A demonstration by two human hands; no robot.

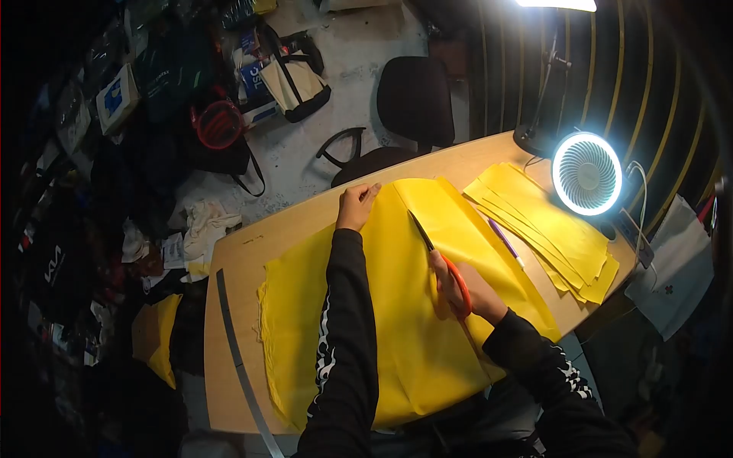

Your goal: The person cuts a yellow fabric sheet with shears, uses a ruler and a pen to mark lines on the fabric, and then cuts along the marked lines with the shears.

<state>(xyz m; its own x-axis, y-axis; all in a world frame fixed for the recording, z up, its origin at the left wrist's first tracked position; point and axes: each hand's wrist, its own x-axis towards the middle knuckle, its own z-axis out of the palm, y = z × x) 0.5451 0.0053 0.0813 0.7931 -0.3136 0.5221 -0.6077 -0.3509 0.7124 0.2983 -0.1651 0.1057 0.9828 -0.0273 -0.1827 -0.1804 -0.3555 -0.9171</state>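
A large sheet of yellow fabric (305, 278) covers much of the table, with a fold line running down it and its near end hanging over the front edge. At the sheet's far edge, my left hand (357, 208) is closed, its fingers bent at the fabric's border. My right hand (467, 287) grips a pair of scissors (460, 290) by the orange handles. The dark blades lie over the yellow fabric, pointing away from me, close together. Just right of the sheet lies a purple-and-white pen (505, 243).
Cut yellow pieces (561, 237) are stacked at the right, beside a lit round fan (586, 174) and a lamp (557, 61). A long metal ruler (238, 359) lies along the table's (229, 252) left side. Beyond stand an office chair (414, 103) and a bag (294, 88).
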